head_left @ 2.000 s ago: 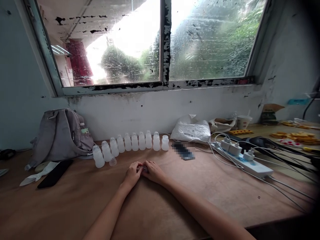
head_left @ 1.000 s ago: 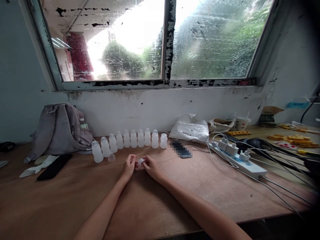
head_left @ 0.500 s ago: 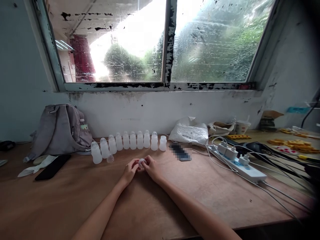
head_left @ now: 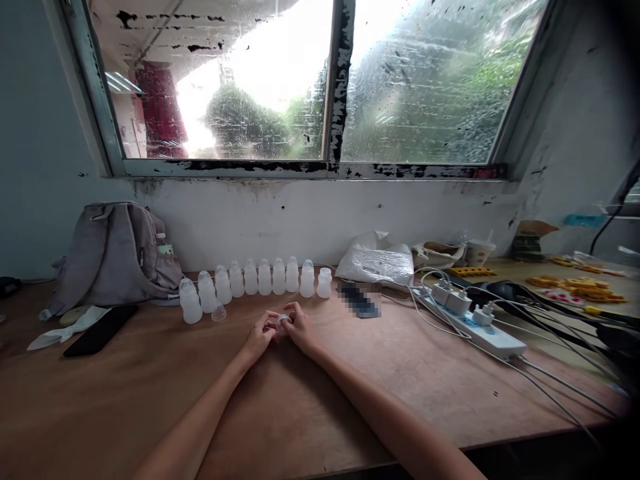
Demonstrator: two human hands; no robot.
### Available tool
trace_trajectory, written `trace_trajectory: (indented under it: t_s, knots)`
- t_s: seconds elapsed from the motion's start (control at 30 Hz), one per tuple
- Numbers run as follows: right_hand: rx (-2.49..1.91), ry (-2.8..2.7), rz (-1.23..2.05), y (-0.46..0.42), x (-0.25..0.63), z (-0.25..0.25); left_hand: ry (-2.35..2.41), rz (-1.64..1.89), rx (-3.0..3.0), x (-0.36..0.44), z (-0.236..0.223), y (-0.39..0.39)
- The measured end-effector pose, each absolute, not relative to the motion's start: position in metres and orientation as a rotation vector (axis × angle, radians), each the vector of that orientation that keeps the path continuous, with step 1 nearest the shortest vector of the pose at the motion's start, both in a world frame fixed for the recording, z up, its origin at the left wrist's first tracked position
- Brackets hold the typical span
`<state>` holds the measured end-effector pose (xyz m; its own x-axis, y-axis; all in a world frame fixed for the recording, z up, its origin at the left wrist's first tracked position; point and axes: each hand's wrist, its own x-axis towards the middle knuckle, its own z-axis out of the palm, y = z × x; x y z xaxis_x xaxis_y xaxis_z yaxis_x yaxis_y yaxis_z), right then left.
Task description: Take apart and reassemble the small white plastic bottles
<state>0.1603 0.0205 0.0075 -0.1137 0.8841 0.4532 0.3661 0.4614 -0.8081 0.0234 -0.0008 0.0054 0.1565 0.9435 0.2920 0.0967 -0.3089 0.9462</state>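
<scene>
My left hand (head_left: 261, 336) and my right hand (head_left: 299, 329) meet over the middle of the table. Between their fingertips they hold a small whitish bottle ring (head_left: 283, 321), partly covered by the fingers. Behind them a curved row of frosted baby bottles (head_left: 251, 279) stands upright, most with clear domed tops. The rightmost bottle (head_left: 325, 284) looks shorter and has no dome on it. Near the row's left end, a clear dome cap (head_left: 219, 312) rests on the table by the second bottle (head_left: 207, 291).
A grey backpack (head_left: 120, 257) leans at the back left, near a black phone (head_left: 101, 331) and a white tissue (head_left: 70, 328). To the right are a silvery plastic bag (head_left: 377, 259), a blurred dark object (head_left: 359, 300) and a white power strip (head_left: 493, 339) with trailing cables.
The fingers have shifted slightly around the ring, and the right index finger is raised a little more. The whole view has moved slightly; the bottles have stayed put.
</scene>
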Motion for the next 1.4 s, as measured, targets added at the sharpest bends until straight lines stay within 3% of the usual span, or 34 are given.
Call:
trace_trajectory:
  t_s: [0.3,0.47,0.7,0.87,0.97,1.17,1.4]
  knots:
    - [-1.045,-1.677,0.648,0.020,0.162,0.007,1.038,1.238,1.565,0.021,0.010,-0.007]
    - [-1.047,-1.601,0.673,0.021,0.166,0.009,1.035,1.292,1.235,0.026,0.023,-0.015]
    - [-1.028,-1.759,0.505,0.014,0.162,0.010,0.949,1.195,1.281,0.022,0.019,-0.011]
    - [-0.976,-1.796,0.566,0.022,0.171,0.007,0.978,1.323,1.168,0.019,0.018,-0.007]
    - [-1.079,-1.649,0.513,0.038,0.188,0.006,1.015,1.422,1.010,0.015,0.018,-0.003]
    - [-1.301,-1.258,0.041,0.097,0.235,0.004,0.992,1.528,0.765,0.011,0.016,0.001]
    - [-1.459,-1.137,0.188,0.135,0.256,0.002,0.996,1.543,0.808,0.014,0.018,-0.003]
